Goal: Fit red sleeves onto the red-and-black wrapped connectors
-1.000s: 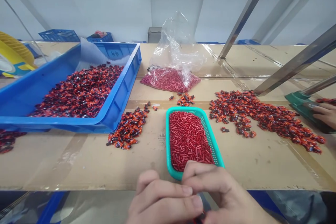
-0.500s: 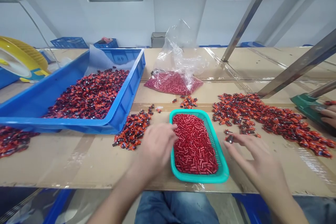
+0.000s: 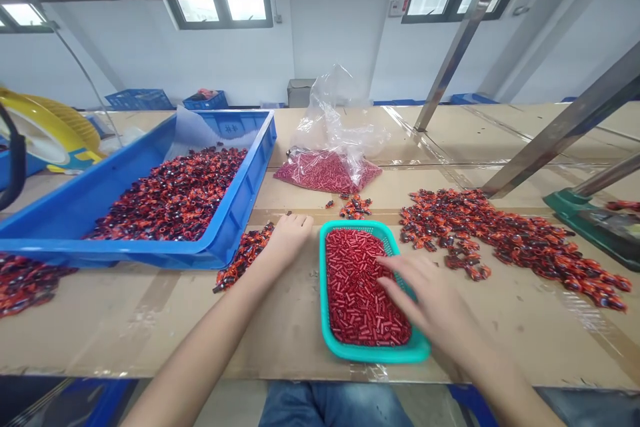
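My left hand point(image 3: 290, 239) is at the far right end of a small pile of orange-and-black plastic parts point(image 3: 245, 257), left of the basket. Its fingers point away and curl down, so their tips and anything in them are hidden. My right hand point(image 3: 425, 290) reaches over the right rim of a green plastic basket point(image 3: 325, 330). Thumb and forefinger are apart above the short red tubes point(image 3: 363, 287) that fill the basket, and nothing shows between them.
A blue crate point(image 3: 215, 247) of similar parts stands at left, near a yellow fan point(image 3: 55, 127). Behind the basket lies a clear bag point(image 3: 327, 170) of red tubes. A long parts pile point(image 3: 500, 233) spreads at right, near metal posts point(image 3: 560, 123) and a green-based tool point(image 3: 590, 220).
My right hand has moved left over the basket, and the dark part between its fingers no longer shows. My left hand has gone from the basket's edge forward to the left pile.
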`<action>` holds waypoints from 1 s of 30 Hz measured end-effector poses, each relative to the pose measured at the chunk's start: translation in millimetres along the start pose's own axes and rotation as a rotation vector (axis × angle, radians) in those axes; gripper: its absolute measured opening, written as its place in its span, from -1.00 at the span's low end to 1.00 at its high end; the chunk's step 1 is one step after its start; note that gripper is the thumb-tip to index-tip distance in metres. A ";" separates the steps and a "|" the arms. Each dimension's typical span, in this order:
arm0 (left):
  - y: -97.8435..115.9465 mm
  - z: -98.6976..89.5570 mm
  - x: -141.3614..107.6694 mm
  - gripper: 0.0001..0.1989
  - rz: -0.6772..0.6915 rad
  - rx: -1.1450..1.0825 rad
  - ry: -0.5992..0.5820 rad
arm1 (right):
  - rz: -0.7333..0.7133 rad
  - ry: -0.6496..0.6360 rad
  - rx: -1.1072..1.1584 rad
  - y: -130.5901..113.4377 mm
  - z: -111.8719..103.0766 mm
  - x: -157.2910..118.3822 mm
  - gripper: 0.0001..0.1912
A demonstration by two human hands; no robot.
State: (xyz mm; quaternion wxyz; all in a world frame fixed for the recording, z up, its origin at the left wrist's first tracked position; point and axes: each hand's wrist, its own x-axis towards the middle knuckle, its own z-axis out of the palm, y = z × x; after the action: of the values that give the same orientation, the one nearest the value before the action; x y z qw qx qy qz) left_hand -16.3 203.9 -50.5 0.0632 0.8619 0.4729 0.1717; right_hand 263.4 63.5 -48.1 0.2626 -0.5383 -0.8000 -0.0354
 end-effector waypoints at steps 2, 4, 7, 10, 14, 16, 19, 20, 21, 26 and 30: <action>6.1 -6.4 -11.5 -0.77 -0.005 -0.063 0.054 | -0.091 -0.069 0.018 -22.5 10.2 9.6 -0.76; 15.1 -15.2 -29.0 -0.87 -0.005 -0.148 0.129 | -0.125 -0.111 0.013 -34.7 19.3 15.9 -0.78; 33.8 -29.0 -61.2 -0.96 -0.003 -0.302 0.265 | -0.129 -0.136 0.013 -36.8 26.4 19.8 -0.77; 55.3 -37.2 -91.2 -0.86 -0.015 -0.456 0.405 | -0.126 -0.137 0.055 -32.0 24.5 19.8 -0.77; 81.1 -36.9 -117.0 -0.77 -0.041 -0.618 0.508 | -0.106 -0.102 0.168 -31.1 11.4 19.7 -0.85; 91.6 -35.9 -123.3 -0.77 -0.058 -0.704 0.537 | -0.088 -0.070 0.225 -36.5 0.4 20.2 -0.83; 103.9 -39.3 -126.3 -0.79 0.014 -0.780 0.582 | -0.032 -0.011 0.415 -53.6 -19.7 19.8 -0.81; 107.1 -41.9 -126.2 -0.78 0.069 -0.761 0.598 | -0.007 0.006 0.516 -60.8 -26.2 19.1 -0.83; 109.8 -45.0 -125.8 -0.77 0.124 -0.716 0.605 | 0.014 0.020 0.618 -68.1 -31.9 18.2 -0.85; 119.3 -56.3 -126.2 -0.70 0.244 -0.511 0.611 | -0.020 0.058 0.786 -92.0 -43.9 14.1 -0.90; 122.4 -54.0 -130.6 -0.73 0.266 -0.470 0.620 | -0.065 0.111 0.760 -94.8 -40.5 13.7 -0.86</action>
State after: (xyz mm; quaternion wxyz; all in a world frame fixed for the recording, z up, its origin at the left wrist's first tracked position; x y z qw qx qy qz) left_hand -2.8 25.0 2.3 0.0900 0.7852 0.3017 0.5332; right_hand 191.6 21.6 14.4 0.4852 -0.3743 -0.7571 0.2264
